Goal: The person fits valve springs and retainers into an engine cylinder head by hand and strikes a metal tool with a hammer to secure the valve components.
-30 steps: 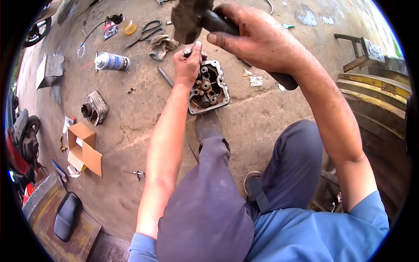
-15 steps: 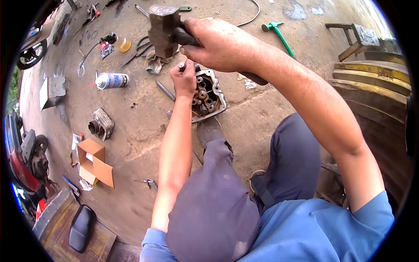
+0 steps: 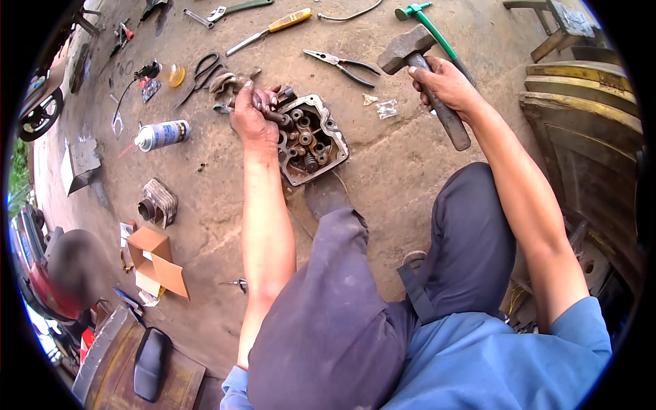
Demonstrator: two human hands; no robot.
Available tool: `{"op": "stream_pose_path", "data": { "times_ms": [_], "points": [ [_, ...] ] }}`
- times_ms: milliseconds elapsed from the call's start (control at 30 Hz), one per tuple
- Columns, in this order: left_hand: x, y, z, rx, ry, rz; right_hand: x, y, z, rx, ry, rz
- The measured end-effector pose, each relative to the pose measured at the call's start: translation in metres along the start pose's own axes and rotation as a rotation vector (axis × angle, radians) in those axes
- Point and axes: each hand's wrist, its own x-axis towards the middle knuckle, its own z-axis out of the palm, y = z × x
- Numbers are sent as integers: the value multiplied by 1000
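Note:
A heavy steel hammer (image 3: 408, 49) is in my right hand (image 3: 447, 85), closed around its dark handle, out to the right above the floor. My left hand (image 3: 256, 119) grips a dark metal rod (image 3: 280, 120) at the left edge of the engine cylinder head (image 3: 339, 152). The rod slants toward the head's valve parts; most of it is hidden by my fingers, and I cannot tell whether it touches them. The grimy head lies open side up on the floor, beside my shoe. Behind my left hand is a crumpled rag (image 3: 225, 83).
Beyond the head lie needle-nose pliers (image 3: 342, 65), a yellow-handled screwdriver (image 3: 273, 29), scissors (image 3: 203, 72) and a green hammer (image 3: 434, 31). To the left are a spray can (image 3: 162, 135), a finned cylinder (image 3: 160, 201) and an open carton (image 3: 154, 249). Yellow-edged panels (image 3: 581, 96) stand at right.
The hammer has swung from above my left hand out to the right and lower. My left hand has shifted left and tilted the rod from upright toward the head. The pliers and screwdriver are now uncovered.

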Motion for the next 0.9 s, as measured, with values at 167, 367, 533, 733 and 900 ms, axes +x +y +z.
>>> {"op": "stream_pose_path", "data": {
  "times_ms": [167,367,533,733,900],
  "points": [
    [3,11,-5,-146,-8,-72,28,45,-26,120,-10,89],
    [-27,31,-9,469,131,75,50,101,-72,-426,198,97],
    [-53,36,-22,1328,-122,121,40,65,-41,-923,115,191],
    [-48,37,-13,1529,-198,131,39,50,-25,-1217,136,204],
    [-45,36,-9,1675,-318,317,38,46,-25,-1215,133,225]
  ]
}}
